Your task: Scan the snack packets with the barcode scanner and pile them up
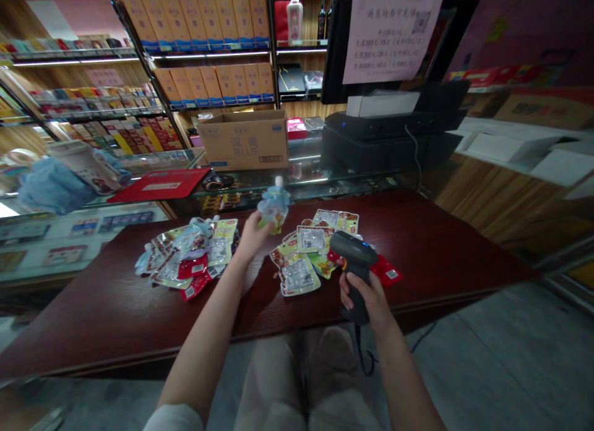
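My left hand is closed on a blue spouted pouch with a white cap, held upright above the dark red table. In my right hand is a black barcode scanner, gripped by its handle, its head pointing up and left. Below the scanner head and to its left lies a loose spread of snack packets, some green and silver. A red packet lies to the right of the scanner. Left of my left forearm rests a heap of mixed packets and pouches.
Behind the table, a glass counter carries a cardboard box, a red folder and a computer mouse. A monitor with a paper notice stands back right. The scanner's cable hangs below the table edge. Stocked shelves line the back.
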The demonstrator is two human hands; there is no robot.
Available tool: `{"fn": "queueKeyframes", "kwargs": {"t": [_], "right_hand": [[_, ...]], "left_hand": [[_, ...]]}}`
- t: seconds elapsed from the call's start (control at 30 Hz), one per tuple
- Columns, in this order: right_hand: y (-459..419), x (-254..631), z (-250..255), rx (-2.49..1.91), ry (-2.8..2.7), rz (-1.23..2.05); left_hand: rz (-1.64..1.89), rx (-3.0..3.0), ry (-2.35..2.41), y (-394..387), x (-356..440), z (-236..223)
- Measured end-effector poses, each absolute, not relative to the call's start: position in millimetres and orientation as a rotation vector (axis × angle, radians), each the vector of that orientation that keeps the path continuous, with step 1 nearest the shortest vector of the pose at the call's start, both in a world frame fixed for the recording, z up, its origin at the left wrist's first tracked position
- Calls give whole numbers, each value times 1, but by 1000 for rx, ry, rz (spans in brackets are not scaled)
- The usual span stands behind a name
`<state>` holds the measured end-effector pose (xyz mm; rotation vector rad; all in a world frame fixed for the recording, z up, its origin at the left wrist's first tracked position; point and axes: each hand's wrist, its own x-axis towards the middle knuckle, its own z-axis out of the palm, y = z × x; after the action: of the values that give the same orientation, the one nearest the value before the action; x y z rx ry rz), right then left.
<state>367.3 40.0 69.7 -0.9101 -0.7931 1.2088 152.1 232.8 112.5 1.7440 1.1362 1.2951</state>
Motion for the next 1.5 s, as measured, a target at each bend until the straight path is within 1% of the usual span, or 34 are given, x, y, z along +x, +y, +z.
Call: {"fn": "queueKeyframes", "kwargs": {"t": [0.17,0.27,0.33,0.47,0.67,0.9,1.13,1.23,1.3,1.33,1.37,1.43,1.5], "right_hand": [[44,354,64,-881,-802,1245],[48,349,62,-855,-802,1270],[51,346,62,-851,-798,1288],[61,344,69,-853,-789,1292],[81,341,82,-819,-836,1338],[88,340,86,-823,-858,1349],[86,345,84,-817,-824,1335],[84,352,84,-819,-811,1317],[83,358,85,-822,-794,1295],[82,361,86,-825,-786,1281],[82,364,87,-830,-779,1265],[81,371,88,-840,-767,1231],[80,378,89,-843,-752,1205]], "left_hand": [[1280,1713,1598,206,76,120],[1298,1652,1924,200,34,120],[1251,1601,2114,200,14,119],[1173,1537,2289,204,-3,116],[1119,1378,2469,208,2,113],[1096,1447,2365,211,-3,111],[1054,1416,2367,202,0,125],[1188,1464,2448,195,12,129],[1347,1672,2424,190,29,128],[1395,1821,2354,188,41,126],[1372,1999,2215,186,55,124],[1187,2314,1810,184,89,118],[966,2429,1510,183,127,112]]}}
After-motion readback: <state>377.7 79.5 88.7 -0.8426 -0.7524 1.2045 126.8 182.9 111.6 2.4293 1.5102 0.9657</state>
